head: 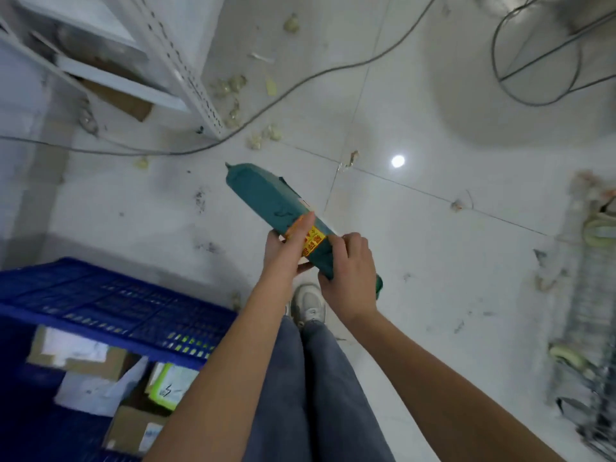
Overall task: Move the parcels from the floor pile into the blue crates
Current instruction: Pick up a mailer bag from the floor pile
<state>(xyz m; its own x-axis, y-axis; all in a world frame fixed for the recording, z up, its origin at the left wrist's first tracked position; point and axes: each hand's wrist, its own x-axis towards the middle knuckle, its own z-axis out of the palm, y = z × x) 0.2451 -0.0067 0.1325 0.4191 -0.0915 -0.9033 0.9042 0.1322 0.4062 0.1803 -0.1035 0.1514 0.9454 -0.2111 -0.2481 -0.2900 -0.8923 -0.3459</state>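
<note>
- While both arms reach out over the floor, the left hand (289, 243) and the right hand (346, 268) hold one long green parcel (266, 198) between them, up in the air.
- The left hand lies along the parcel's near side with its fingers straight, the forefinger laid across the yellow label (311, 243) and the thumb tucked under, so the parcel is gripped between thumb and fingers.
- The right hand's fingers are curled over the parcel's near end, grasping it just beside the label.
- Past the fingertips, the parcel's far end tilts up and away to the left.
- Below the left forearm sits a blue crate (110, 305), with cardboard boxes (76, 355) and a white packet inside it.
- Under the wrists are grey trousers and a pale shoe (310, 303) on the white tiled floor (416, 261).
- Beyond the fingers, a grey cable (300, 85) crosses the tiles among scraps of litter, by the foot of a white metal shelf (186, 68).
- Off to the right of the right hand, a wire rack (586, 345) shows, blurred.
</note>
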